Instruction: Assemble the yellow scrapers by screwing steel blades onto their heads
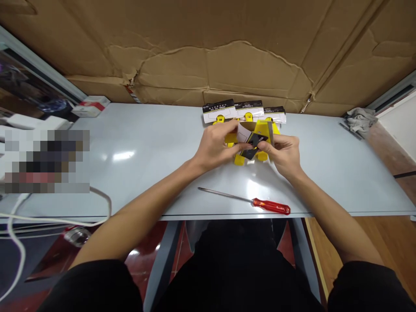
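Observation:
A bent black-and-white card [246,134] is between the fingers of my left hand [217,141], which is closed on it. My right hand [285,152] grips a yellow tool [261,129] with a grey strip along one side, its thumb on the card's lower part. Card and tool overlap, and my fingers hide where they meet. Behind my hands lie several yellow tools with printed header cards [248,110]. More yellow pieces [239,160] show beneath my hands. Nearer the front edge rests a screwdriver [271,206] with a red handle, its shaft pointing left.
Cardboard [208,65] walls the back of the light grey table [156,143]. A small white-and-red box [91,106] sits at the back left, a grey cloth [360,118] at the back right. White cables [107,201] hang over the left front edge.

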A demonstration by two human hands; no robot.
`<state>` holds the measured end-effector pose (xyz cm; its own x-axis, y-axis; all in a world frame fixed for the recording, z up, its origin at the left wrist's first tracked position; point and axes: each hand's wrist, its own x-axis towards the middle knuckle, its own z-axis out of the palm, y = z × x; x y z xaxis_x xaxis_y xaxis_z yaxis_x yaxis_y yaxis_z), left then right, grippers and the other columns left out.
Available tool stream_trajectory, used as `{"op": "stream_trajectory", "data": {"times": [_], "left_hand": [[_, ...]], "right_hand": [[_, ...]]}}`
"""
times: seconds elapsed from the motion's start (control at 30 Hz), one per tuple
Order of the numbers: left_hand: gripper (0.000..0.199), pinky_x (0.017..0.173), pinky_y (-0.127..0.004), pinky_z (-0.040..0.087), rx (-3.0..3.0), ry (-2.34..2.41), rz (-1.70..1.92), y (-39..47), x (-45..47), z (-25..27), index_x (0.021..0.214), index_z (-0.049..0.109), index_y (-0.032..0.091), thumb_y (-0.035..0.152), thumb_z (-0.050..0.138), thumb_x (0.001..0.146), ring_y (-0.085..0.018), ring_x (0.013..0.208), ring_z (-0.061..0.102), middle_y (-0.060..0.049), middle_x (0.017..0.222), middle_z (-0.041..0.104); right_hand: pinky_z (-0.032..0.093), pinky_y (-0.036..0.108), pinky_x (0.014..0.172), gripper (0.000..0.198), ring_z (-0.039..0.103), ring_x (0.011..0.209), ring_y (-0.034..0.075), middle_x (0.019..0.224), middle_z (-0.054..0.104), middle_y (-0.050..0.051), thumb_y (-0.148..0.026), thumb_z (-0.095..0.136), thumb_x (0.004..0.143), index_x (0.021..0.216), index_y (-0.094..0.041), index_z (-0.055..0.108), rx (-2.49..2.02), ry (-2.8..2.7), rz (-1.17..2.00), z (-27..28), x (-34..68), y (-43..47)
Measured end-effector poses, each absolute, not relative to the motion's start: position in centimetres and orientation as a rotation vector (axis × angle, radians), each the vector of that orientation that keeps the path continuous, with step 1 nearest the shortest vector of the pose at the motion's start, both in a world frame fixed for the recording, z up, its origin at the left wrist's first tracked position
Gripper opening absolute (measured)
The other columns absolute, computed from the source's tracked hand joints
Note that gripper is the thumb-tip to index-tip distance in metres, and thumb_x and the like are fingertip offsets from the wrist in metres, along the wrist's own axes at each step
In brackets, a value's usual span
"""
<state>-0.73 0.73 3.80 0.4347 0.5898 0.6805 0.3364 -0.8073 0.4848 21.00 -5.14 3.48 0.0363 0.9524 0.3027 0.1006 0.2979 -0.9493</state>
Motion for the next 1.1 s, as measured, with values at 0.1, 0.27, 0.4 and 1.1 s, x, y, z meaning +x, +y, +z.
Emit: {"op": "stream_trajectory", "data": {"times": [0.1, 0.27, 0.4, 1.1], "left_hand": [[0.059, 0.066, -0.034, 0.044, 2.404, 0.813, 1.327, 1.8, -1.0, 3.2, 0.083, 0.062, 0.025, 0.081, 0.076, 0.09, -0.017, 0.068, 0.058, 0.0, 0.076, 0.069], [0.058, 0.073, -0.037, 0.048, 2.182, 0.97, 1.484, 3.4, -1.0, 1.2, 0.095, 0.066, 0.026, 0.082, 0.079, 0.088, -0.02, 0.074, 0.062, 0.0, 0.079, 0.067], [0.058, 0.086, -0.043, 0.057, 2.057, 1.034, 1.579, 4.2, -1.0, -0.1, 0.102, 0.068, 0.026, 0.081, 0.082, 0.086, -0.026, 0.092, 0.071, -0.003, 0.087, 0.07], [0.055, 0.091, -0.045, 0.063, 1.911, 0.942, 1.557, 4.0, -1.1, 1.6, 0.093, 0.07, 0.025, 0.067, 0.099, 0.072, -0.027, 0.098, 0.074, -0.003, 0.087, 0.074]], "right_hand": [[0.056, 0.02, 0.066, 0.066, 0.064, 0.072, 0.007, 0.084, 0.073, 0.006, -0.077, 0.087, 0.074, 0.085, -0.012, 0.083, -1.131, -1.363, 0.903, 3.6, 22.1, -3.8], [0.057, 0.022, 0.079, 0.052, 0.066, 0.099, 0.01, 0.115, 0.071, 0.01, -0.059, 0.065, 0.102, 0.13, -0.016, 0.075, -1.25, -1.527, 0.127, 5.5, 21.1, -9.0], [0.055, 0.034, 0.092, 0.049, 0.062, 0.112, 0.017, 0.135, 0.066, 0.011, -0.043, 0.058, 0.104, 0.146, -0.02, 0.069, -0.774, -2.38, -0.273, -0.4, 16.3, -20.9], [0.049, 0.027, 0.074, 0.026, 0.061, 0.086, 0.008, 0.082, 0.063, 0.004, -0.008, 0.059, 0.097, 0.072, -0.014, 0.054, -0.189, -2.828, 0.253, -19.6, 16.2, -23.5]]}}
